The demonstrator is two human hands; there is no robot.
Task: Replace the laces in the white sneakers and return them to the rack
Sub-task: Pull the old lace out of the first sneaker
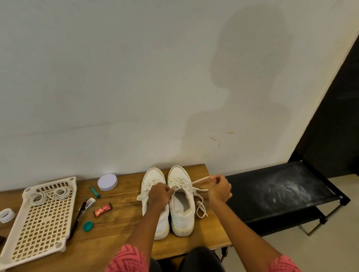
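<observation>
Presently, the pair of white sneakers [169,204] is being kept side by side on the wooden bench [121,227], toes to the wall, so the eyelets are facing the person. The right sneaker's tongue area is being pinned by the left hand [159,194], fingers pinching at the lace crossing, probably to stop the shoe shifting. A lace end [200,180] is being pulled taut sideways by the right hand [219,187], its fingers curled round it, seemingly to draw it through an eyelet. A loose lace tail [200,207] is lying just beside the shoe. Coiled laces [49,196] are being kept in the perforated tray [37,230] at the left. The black rack [281,190] is standing beside the bench, not yet being used.
</observation>
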